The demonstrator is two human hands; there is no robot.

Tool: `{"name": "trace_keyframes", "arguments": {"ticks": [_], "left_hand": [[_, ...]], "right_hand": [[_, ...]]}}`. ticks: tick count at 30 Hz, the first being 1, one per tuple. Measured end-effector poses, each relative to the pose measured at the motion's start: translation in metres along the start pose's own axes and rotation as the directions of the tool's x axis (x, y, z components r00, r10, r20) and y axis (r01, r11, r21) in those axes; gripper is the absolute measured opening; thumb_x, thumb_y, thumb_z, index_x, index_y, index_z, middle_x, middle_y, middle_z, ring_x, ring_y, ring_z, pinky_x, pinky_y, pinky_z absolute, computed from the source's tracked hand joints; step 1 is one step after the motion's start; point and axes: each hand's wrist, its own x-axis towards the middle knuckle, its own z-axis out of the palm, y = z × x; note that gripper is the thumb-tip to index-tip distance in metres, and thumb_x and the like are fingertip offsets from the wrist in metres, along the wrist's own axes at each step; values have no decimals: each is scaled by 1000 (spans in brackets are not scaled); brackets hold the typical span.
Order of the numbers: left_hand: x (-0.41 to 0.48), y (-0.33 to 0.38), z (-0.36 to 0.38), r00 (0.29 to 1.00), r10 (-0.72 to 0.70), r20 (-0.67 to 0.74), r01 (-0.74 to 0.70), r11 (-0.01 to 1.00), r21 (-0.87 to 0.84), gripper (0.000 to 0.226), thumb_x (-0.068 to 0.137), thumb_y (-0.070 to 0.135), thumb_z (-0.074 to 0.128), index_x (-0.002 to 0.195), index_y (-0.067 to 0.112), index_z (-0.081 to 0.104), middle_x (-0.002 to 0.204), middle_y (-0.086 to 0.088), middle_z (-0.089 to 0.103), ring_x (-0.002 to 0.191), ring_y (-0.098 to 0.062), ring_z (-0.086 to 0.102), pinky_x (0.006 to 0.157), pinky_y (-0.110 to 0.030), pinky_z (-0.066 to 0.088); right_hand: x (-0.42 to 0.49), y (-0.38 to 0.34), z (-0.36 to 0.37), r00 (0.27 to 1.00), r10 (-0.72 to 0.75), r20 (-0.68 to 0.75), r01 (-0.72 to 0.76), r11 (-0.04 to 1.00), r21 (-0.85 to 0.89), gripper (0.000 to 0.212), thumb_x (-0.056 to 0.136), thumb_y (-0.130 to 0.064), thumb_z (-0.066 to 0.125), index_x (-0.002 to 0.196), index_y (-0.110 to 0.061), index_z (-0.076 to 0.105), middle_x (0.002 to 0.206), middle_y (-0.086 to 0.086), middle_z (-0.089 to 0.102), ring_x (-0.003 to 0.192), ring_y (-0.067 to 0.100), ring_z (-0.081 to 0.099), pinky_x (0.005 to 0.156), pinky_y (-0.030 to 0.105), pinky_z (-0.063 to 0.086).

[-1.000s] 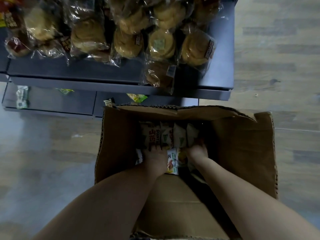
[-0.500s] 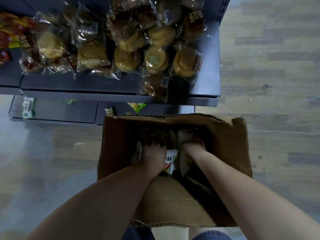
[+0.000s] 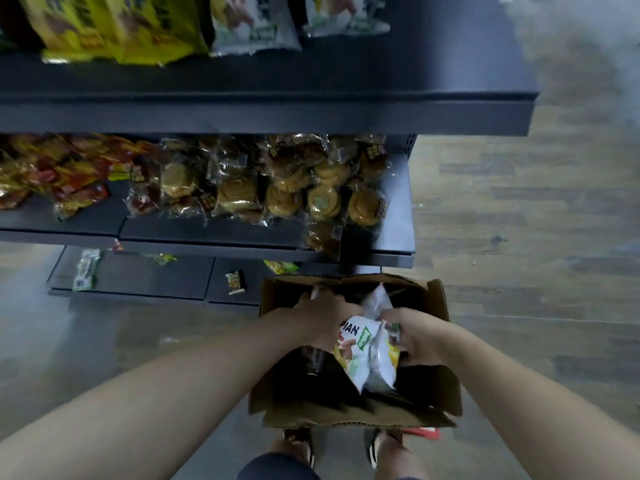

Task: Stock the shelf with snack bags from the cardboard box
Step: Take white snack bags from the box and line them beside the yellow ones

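The head camera looks steeply down past two bare forearms onto the person's feet in dark sandals (image 3: 341,445), which stand on a wood-patterned floor (image 3: 519,237) right behind an open cardboard box (image 3: 446,393). Above the box's dark interior, both hands clamp a bunch of white snack bags (image 3: 369,355) printed in green, yellow and red, with the letters "PIAN" readable on the front one. The left hand (image 3: 320,320) wraps its fingers over the upper left of the bunch, and the right hand (image 3: 420,336) closes on the right edge, so the bags are pressed between the two palms and sit at the level of the box's rim. Beyond the box, the lowest dark shelf (image 3: 138,275) carries only a few scattered small packets, one green and white packet (image 3: 85,270) at the left and a small one (image 3: 235,282) near the box. The shelf above it, the middle shelf (image 3: 398,202), is crowded with clear-wrapped round pastries (image 3: 284,188) and, at the left, red and orange packets (image 3: 59,174). Farthest up, the top shelf (image 3: 311,112) carries yellow-green bags (image 3: 114,26) and white bags (image 3: 256,26), blurred.
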Motion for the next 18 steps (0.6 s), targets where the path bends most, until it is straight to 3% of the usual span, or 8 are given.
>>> {"name": "trace_keyframes", "arguments": {"ticks": [2, 5, 8, 10, 12, 15, 18], "left_hand": [[-17, 2, -20, 999, 36, -11, -37, 980, -195, 44, 74, 18, 76, 110, 21, 50, 122, -7, 56, 119, -29, 49, 99, -43, 44], [-48, 4, -48, 998, 34, -45, -52, 872, -486, 60, 72, 16, 80, 125, 18, 50, 126, 0, 59, 117, -18, 55, 101, -37, 45], [-80, 7, -72, 991, 57, -118, -123, 715, -689, 36, 80, 21, 73, 112, 25, 57, 118, 1, 65, 113, -18, 61, 100, -39, 48], [-100, 10, -85, 981, 28, -190, -162, 649, -744, 24, 84, 32, 68, 103, 35, 55, 109, 10, 67, 104, -11, 65, 91, -33, 54], [-120, 17, -98, 962, -2, -272, -208, 638, -741, 23, 84, 47, 63, 104, 42, 51, 101, 25, 66, 93, 3, 65, 78, -18, 54], [-137, 29, -111, 912, -89, -400, -233, 690, -685, 59, 87, 56, 51, 138, 31, 35, 130, 15, 50, 119, -9, 51, 91, -21, 42], [-152, 40, -119, 873, -109, -475, -251, 735, -630, 73, 92, 57, 41, 149, 20, 14, 150, 3, 33, 136, -17, 35, 101, -24, 33]], "right_hand": [[-21, -1, -4, 996, -42, 73, 36, 995, 91, 36, 90, -31, 55, 119, -12, 61, 120, 14, 68, 112, 31, 63, 101, 43, 46], [-53, -8, -5, 980, -164, 113, 143, 974, 174, 40, 90, -38, 55, 111, -7, 69, 113, 18, 70, 98, 30, 69, 86, 37, 55], [-88, -23, -4, 949, -299, 100, 266, 930, 254, 49, 87, -43, 59, 119, -6, 66, 122, 20, 65, 112, 33, 62, 102, 42, 46], [-111, -39, -3, 920, -377, 108, 329, 892, 311, 56, 88, -48, 58, 127, -8, 62, 130, 19, 60, 123, 34, 56, 110, 46, 38], [-134, -54, 1, 882, -461, 100, 407, 851, 331, 62, 88, -56, 55, 133, -13, 56, 133, 17, 58, 127, 33, 53, 111, 47, 38], [-161, -73, 10, 842, -532, 94, 489, 825, 284, 77, 75, -67, 63, 133, -15, 56, 128, 15, 63, 118, 31, 61, 100, 44, 47], [-179, -87, 26, 799, -583, 148, 531, 799, 281, 76, 64, -66, 73, 122, -18, 67, 127, 13, 64, 117, 30, 62, 96, 44, 50]]}}
